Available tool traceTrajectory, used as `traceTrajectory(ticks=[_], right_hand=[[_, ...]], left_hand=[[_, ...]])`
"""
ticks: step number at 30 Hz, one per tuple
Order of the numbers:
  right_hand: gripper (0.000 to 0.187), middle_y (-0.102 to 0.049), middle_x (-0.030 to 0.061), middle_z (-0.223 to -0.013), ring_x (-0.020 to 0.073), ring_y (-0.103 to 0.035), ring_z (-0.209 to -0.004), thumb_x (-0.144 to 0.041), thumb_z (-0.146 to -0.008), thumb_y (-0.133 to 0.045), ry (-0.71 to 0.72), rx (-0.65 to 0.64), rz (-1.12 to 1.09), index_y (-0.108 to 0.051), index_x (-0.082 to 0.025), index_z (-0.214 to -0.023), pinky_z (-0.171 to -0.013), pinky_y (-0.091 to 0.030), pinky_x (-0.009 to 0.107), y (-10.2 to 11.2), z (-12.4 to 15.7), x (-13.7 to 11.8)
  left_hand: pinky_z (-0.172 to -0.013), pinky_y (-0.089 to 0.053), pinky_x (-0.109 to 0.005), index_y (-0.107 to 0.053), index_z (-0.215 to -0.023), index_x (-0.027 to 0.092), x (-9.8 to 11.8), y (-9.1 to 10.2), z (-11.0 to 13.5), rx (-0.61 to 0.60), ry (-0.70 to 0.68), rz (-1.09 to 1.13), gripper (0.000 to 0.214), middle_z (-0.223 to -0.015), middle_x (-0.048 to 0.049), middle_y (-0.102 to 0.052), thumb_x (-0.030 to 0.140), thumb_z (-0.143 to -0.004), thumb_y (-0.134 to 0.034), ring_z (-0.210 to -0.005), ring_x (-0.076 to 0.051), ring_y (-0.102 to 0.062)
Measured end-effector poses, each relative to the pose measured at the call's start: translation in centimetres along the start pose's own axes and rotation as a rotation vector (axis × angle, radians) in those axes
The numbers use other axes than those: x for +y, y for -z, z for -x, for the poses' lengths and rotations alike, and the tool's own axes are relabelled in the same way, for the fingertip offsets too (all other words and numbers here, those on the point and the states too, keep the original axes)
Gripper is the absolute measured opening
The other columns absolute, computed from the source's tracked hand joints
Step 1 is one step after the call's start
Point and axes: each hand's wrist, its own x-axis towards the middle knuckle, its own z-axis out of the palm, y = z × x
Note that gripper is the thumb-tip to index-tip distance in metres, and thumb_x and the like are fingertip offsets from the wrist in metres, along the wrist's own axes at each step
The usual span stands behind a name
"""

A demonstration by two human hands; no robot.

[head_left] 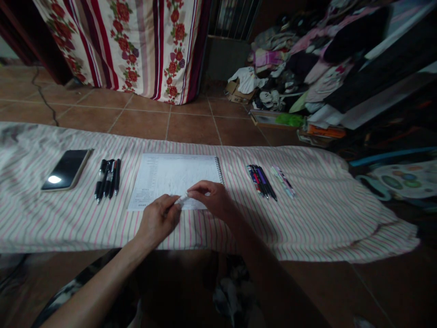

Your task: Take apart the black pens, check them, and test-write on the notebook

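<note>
The left hand point(160, 218) has a curled grip on one end of a slender white item point(183, 197), possibly a pen (too blurred to be sure), while the right hand point(211, 198) pinches the other end between thumb and fingertips. The item is held above the near edge of a spiral notebook point(177, 175). With so little of it covered by the right fingertips, a twist or tug could slip that end free, and any small part coming loose might drop onto the page or roll off the near edge. The striped cloth point(317, 223) over the surface is wrinkled, so a dragging wrist could bunch it and shift the notebook. Left of the page lie black pens point(107, 180), then a phone point(66, 171); to the right, dark pens point(261, 182) and paler pens point(283, 182), which a swinging right forearm could scatter.
</note>
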Motion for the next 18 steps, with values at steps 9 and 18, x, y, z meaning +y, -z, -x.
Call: traceTrajectory(ticks=[9,18], right_hand=[[0.039,-0.048,-0.0029,-0.051,0.0088,-0.041,-0.051,-0.04,-0.086,-0.049,0.094,-0.047,0.398,-0.055,-0.017,-0.054,-0.053,-0.026,0.024,-1.3,0.7,0.3],[0.036,-0.067,0.0052,-0.08,0.0158,-0.06,-0.076,-0.041,-0.091,-0.036,0.072,0.022,0.229,-0.065,-0.018,-0.091,-0.068,-0.042,0.027,-1.2,0.9,-0.5]], left_hand=[[-0.062,-0.046,-0.026,-0.064,-0.102,0.015,0.4,0.3,1.0,-0.006,-0.162,-0.172,0.033,-0.075,-0.0056,-0.062,0.027,-0.088,-0.036,-0.069,-0.016,-0.058],[-0.062,-0.045,-0.026,-0.066,-0.094,0.018,-0.4,0.2,0.8,-0.014,0.096,0.13,0.026,-0.071,-0.0023,-0.063,0.032,-0.085,-0.046,-0.068,-0.015,-0.058]])
